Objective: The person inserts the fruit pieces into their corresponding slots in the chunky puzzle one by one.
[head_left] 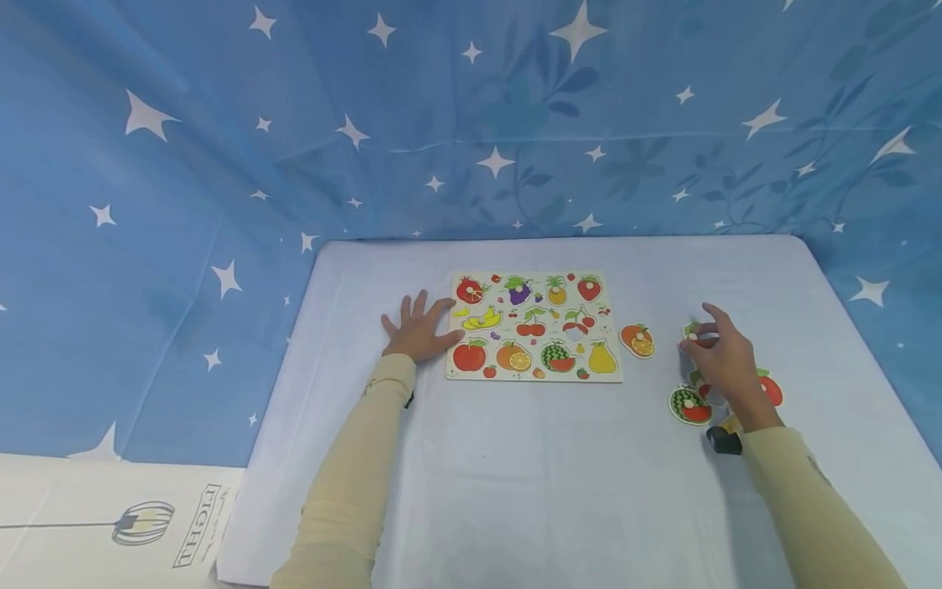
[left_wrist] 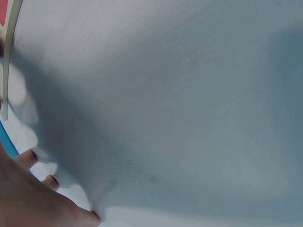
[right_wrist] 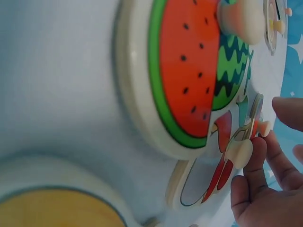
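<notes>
A fruit puzzle board point(head_left: 526, 327) lies on the table. My left hand point(head_left: 418, 329) rests at its left side with fingers spread, the thumb and a fingertip at the board's edge. To the right, my right hand point(head_left: 724, 364) reaches over loose knobbed pieces. Its fingertips are at the knob of a small fruit piece point(head_left: 688, 332) with green and red on it, mostly hidden by the fingers. In the right wrist view the thumb point(right_wrist: 289, 112) stands apart from that knob point(right_wrist: 264, 128). Nearest below is the watermelon piece point(head_left: 690, 406).
An orange piece point(head_left: 637, 340) lies just right of the board. A red fruit piece point(head_left: 769, 390) is partly behind the right wrist, and a yellow piece point(right_wrist: 57, 208) shows in the right wrist view. A blue star-patterned curtain point(head_left: 471, 123) stands behind the white table point(head_left: 515, 483).
</notes>
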A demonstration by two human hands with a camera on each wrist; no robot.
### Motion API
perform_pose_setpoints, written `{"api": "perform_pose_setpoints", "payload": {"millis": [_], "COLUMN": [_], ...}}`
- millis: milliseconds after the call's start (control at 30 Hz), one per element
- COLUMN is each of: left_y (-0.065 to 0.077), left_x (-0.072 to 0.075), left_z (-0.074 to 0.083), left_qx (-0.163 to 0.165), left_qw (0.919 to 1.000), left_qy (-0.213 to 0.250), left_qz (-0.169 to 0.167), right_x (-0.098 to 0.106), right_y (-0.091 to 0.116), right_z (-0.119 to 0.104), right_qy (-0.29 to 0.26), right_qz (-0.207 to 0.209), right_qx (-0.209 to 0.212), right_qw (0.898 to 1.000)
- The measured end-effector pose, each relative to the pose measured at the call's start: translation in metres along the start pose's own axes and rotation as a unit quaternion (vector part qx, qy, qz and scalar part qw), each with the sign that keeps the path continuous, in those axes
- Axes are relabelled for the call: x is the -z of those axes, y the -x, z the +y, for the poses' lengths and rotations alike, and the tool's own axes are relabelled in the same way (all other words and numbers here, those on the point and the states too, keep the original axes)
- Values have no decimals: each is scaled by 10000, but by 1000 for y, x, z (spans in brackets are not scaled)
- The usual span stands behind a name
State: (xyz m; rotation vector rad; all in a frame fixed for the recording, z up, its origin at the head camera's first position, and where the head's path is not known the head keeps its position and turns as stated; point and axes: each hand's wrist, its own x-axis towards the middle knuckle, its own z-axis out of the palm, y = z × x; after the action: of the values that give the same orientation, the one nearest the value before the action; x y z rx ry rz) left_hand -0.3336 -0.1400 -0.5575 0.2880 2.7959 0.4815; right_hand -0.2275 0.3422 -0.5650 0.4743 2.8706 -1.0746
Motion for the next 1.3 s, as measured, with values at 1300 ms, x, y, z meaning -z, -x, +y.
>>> {"api": "perform_pose_setpoints", "payload": {"millis": [1300], "left_y": [-1], "left_x": [-1], "left_z": [0], "left_qx": [44], "left_qw": [10000], "left_qy": [39], "left_qz": [-71], "right_x": [-2], "right_y": [-12], "right_z": [-16], "right_qy": [292], "right_qz": [349], "right_qx": [82], "right_qw": [9989]}}
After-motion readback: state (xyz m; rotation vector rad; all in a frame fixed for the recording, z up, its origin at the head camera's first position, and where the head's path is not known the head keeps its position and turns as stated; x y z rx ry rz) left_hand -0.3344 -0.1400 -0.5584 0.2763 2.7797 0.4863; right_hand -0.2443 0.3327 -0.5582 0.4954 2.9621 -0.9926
